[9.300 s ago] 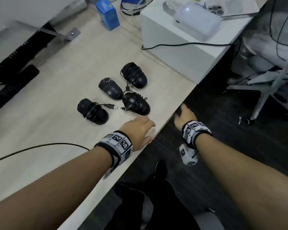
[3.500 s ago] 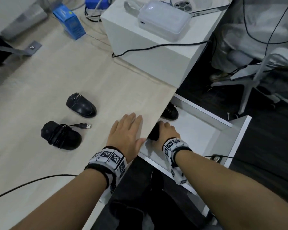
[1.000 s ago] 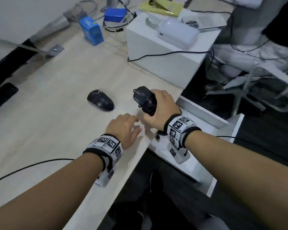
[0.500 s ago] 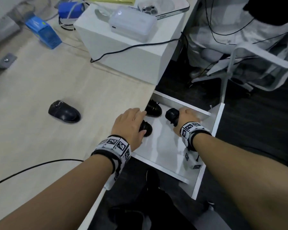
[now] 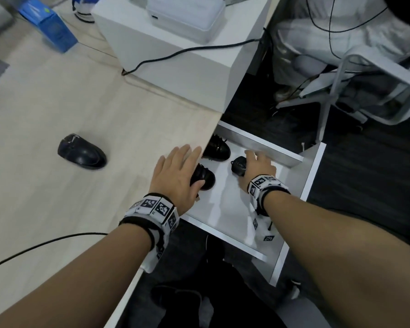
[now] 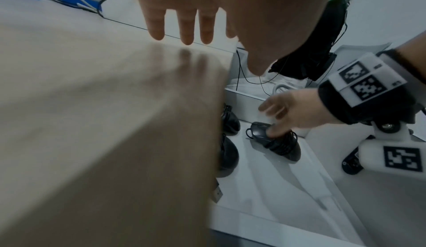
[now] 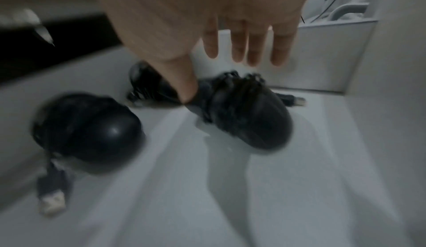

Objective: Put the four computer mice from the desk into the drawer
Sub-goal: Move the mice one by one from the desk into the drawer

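Observation:
Three black mice with cords wound round them lie in the open white drawer (image 5: pixel 225 209). The back mouse (image 5: pixel 217 147) and the front mouse (image 5: pixel 205 178) sit by the desk edge. My right hand (image 5: pixel 258 162) is over the third mouse (image 5: pixel 238 165), which rests on the drawer floor. In the right wrist view its fingers (image 7: pixel 253 48) are straight and only the thumb touches this mouse (image 7: pixel 248 116). A fourth black mouse (image 5: pixel 82 151) lies on the wooden desk (image 5: pixel 57 102). My left hand (image 5: pixel 175 171) lies flat on the desk edge, fingers straight, holding nothing.
A white box (image 5: pixel 175 62) with a cable and a device on top stands at the back of the desk. A blue carton (image 5: pixel 47 27) lies far left. A black cable (image 5: pixel 45 242) crosses the desk front. A white chair frame (image 5: pixel 365 86) stands right of the drawer.
My right hand carried a wound mouse from above the desk down into the drawer. Its fingers have now straightened off it. The left hand stayed on the desk edge.

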